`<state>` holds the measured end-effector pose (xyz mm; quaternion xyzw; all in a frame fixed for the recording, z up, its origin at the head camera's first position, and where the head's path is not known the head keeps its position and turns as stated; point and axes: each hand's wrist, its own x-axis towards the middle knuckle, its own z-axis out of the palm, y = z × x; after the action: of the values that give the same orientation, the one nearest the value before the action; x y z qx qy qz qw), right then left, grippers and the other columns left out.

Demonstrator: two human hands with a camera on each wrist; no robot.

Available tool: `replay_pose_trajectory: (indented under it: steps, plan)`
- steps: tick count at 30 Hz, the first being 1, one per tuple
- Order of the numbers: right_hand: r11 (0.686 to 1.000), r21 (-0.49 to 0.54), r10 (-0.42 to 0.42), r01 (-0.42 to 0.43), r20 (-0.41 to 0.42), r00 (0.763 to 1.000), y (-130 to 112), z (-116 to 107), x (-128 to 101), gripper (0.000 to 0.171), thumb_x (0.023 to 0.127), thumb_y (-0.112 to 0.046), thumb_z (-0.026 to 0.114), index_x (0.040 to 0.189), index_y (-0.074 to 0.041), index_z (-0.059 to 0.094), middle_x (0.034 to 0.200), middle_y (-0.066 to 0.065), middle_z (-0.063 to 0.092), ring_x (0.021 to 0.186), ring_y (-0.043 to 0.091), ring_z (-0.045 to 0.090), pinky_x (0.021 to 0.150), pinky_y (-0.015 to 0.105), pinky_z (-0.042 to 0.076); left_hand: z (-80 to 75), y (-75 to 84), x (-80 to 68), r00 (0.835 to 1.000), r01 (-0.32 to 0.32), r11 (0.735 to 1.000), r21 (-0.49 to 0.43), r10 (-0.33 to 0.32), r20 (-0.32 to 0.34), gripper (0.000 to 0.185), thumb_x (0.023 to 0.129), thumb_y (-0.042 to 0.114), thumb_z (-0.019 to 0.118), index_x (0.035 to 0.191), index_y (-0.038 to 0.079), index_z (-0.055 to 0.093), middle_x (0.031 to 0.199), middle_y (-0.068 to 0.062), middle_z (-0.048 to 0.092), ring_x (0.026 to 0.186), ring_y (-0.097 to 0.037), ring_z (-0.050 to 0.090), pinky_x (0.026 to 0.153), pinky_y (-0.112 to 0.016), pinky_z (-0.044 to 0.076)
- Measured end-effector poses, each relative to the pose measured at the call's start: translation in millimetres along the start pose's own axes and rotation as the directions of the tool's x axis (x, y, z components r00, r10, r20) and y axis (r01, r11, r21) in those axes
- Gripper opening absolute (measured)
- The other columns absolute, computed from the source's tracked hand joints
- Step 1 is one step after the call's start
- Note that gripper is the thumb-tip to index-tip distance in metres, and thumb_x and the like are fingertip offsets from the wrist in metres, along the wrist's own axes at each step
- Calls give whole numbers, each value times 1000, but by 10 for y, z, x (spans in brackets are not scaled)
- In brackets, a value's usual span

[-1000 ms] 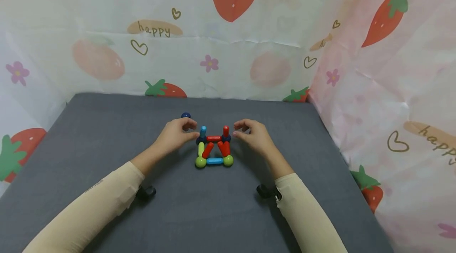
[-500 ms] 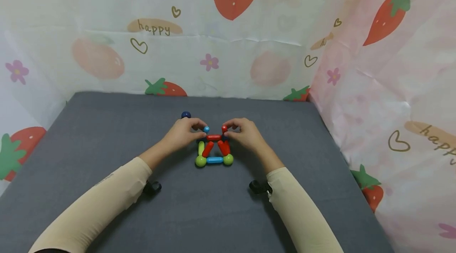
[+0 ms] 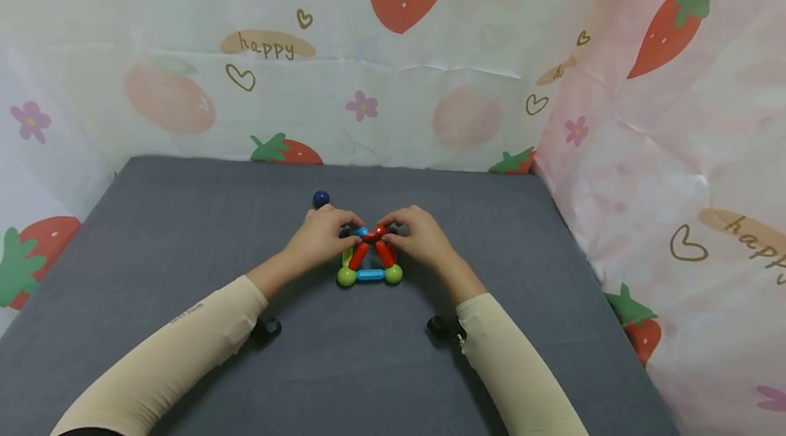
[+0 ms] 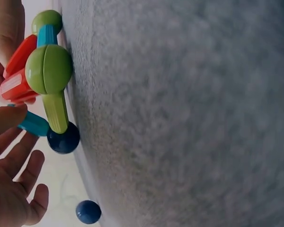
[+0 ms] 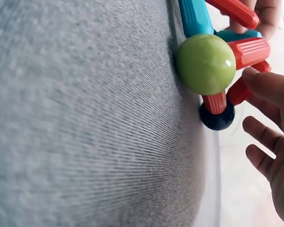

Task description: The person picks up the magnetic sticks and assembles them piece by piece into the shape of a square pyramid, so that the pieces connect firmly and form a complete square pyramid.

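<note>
A dark grey felt-like surface [image 3: 153, 252] fills the near and middle ground, running to a straight far edge. Behind it hangs a pale, creased backdrop sheet [image 3: 393, 91] printed with red strawberries, small purple flowers, outlined hearts and the word "happy". The same printed sheet [image 3: 675, 170] closes the right side, tinted pink, and another panel [image 3: 37, 170] closes the left. Light is soft and even.

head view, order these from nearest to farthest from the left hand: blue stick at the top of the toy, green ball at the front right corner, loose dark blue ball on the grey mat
1. The short blue plastic stick, at the left hand's fingertips, atop the magnetic toy.
2. The loose dark blue ball, just behind the hand on the grey mat.
3. The round green ball, at the toy's front right corner, across from the hand.
</note>
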<state>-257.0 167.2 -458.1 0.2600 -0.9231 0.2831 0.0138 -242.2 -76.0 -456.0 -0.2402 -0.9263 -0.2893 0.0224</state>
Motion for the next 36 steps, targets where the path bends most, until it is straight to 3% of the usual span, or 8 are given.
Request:
replay_pose_trajectory:
  steps: [7, 17, 36]
  plan:
    - [997, -63, -41, 41, 0, 999, -46, 8, -29, 20, 94, -20, 77, 114, -20, 78, 113, -4, 73, 105, 22, 59, 92, 40, 50, 25, 46, -22, 999, -26, 997, 72, 28, -27, 20, 92, 26, 77, 111, 20, 77, 105, 5, 75, 91, -18, 54, 81, -41, 37]
    - [983, -171, -73, 69, -17, 997, -50, 93, -62, 20, 93, -20, 77, 113, -23, 77, 112, -7, 74, 106, 18, 59, 102, 44, 45, 90, 95, -13, 1000, -20, 986, 164, 23, -19, 21, 93, 28, 76, 113, 22, 76, 107, 4, 75, 96, -22, 56, 85, -45, 40]
    - [988, -140, -66, 60, -40, 997, -41, 81, -81, 19, 94, -21, 76, 114, -22, 76, 115, -5, 73, 109, 20, 59, 104, 45, 43, 56, 99, -7, 999, -42, 981, 187, 46, -17, 19, 92, 32, 76, 110, 24, 75, 102, 6, 75, 91, -18, 54, 83, -43, 37]
